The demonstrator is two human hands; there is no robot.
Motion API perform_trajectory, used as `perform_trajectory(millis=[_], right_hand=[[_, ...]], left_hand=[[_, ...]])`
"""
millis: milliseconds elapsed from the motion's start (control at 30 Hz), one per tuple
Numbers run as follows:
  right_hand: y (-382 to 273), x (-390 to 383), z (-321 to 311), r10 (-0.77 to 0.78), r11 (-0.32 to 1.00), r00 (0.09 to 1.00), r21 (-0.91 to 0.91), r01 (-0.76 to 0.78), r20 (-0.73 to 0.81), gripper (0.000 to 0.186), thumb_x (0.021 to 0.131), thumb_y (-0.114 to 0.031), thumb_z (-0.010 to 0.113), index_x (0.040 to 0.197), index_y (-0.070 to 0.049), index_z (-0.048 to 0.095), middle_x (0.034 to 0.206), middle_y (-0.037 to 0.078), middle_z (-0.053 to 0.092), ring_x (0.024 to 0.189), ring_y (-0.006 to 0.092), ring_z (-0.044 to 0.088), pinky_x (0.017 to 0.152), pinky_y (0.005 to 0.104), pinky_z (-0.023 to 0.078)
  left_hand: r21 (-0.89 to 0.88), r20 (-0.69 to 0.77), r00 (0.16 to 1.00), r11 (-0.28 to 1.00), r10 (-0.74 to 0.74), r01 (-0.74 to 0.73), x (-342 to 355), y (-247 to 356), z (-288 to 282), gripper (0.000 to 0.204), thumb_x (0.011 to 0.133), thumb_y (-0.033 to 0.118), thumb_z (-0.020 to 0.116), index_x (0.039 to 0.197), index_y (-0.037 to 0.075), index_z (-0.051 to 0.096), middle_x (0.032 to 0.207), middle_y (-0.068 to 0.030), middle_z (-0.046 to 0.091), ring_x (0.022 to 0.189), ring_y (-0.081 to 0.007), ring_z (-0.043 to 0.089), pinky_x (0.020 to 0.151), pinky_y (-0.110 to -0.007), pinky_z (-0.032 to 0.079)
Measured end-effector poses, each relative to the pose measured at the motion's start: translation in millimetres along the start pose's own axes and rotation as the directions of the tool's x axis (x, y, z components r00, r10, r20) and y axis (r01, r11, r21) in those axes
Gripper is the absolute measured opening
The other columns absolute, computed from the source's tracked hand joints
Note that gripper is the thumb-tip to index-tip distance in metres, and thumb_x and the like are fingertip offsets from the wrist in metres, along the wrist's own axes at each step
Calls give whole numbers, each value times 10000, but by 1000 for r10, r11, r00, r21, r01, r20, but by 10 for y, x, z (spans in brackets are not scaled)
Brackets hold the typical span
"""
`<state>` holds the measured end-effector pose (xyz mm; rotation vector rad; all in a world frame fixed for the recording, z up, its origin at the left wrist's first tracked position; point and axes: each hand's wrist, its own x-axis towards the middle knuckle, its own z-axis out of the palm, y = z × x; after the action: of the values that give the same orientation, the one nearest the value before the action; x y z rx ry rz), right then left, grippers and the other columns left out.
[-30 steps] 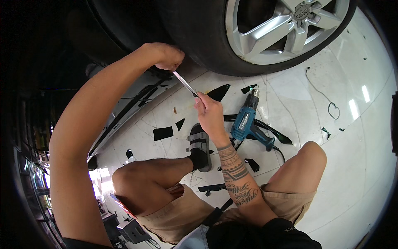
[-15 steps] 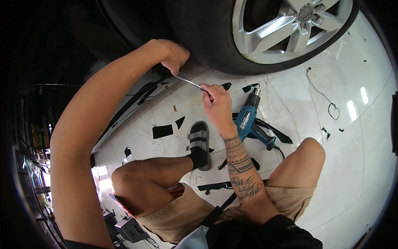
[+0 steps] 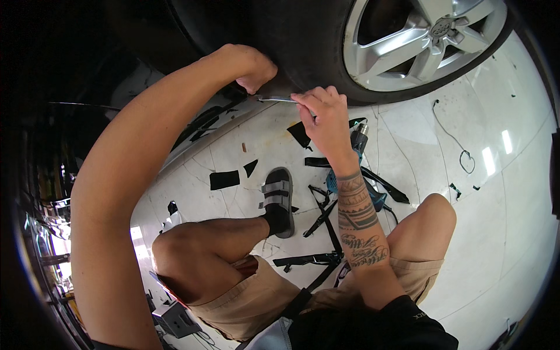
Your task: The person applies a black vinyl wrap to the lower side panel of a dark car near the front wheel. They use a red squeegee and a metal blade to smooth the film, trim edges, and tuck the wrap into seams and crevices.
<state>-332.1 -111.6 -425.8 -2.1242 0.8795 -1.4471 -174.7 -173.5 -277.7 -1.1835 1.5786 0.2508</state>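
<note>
My left hand [image 3: 254,73] is closed at the lower edge of a glossy black car body [image 3: 140,84], beside the dark tire [image 3: 297,52]; what its fingertips hold is hidden. My right hand [image 3: 324,122] grips a slim silver knife-like tool [image 3: 277,98], lying almost level, its far tip just below my left fingertips. Under my tattooed right forearm, a teal heat gun [image 3: 333,182] is partly hidden on the floor. The silver five-spoke wheel [image 3: 402,44] is above and right of both hands.
Cut black film scraps [image 3: 224,179] are scattered over white tiles [image 3: 496,233]. A thin looped cord [image 3: 465,160] lies at right. My sandaled foot [image 3: 279,192] and bent knees are below my hands. A grey box-shaped object [image 3: 175,319] with cables stands at lower left.
My right hand has moved up and to the right, bringing the tool nearly level. My left hand has shifted slightly up and right. My right forearm now covers much of the heat gun.
</note>
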Motion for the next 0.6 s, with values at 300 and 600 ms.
perform_trajectory(millis=[300,600], right_hand=[[-7,135,-23,-75,997,997,-13,75,3,152,751,-57,690,875,-125,746,782,-1,606,766,215,521,670,369,352],[16,182,-24,-94,995,996,-13,94,-3,115,756,-71,699,845,-122,749,772,-8,612,758,206,520,665,366,354]], left_hand=[[-41,-53,999,999,-14,12,-22,16,26,68,755,30,612,757,-21,657,807,-206,667,742,-335,641,636,-422,500],[-38,-43,998,999,-35,34,-50,34,7,72,764,33,608,749,-22,654,821,-209,666,745,-337,638,641,-425,499]])
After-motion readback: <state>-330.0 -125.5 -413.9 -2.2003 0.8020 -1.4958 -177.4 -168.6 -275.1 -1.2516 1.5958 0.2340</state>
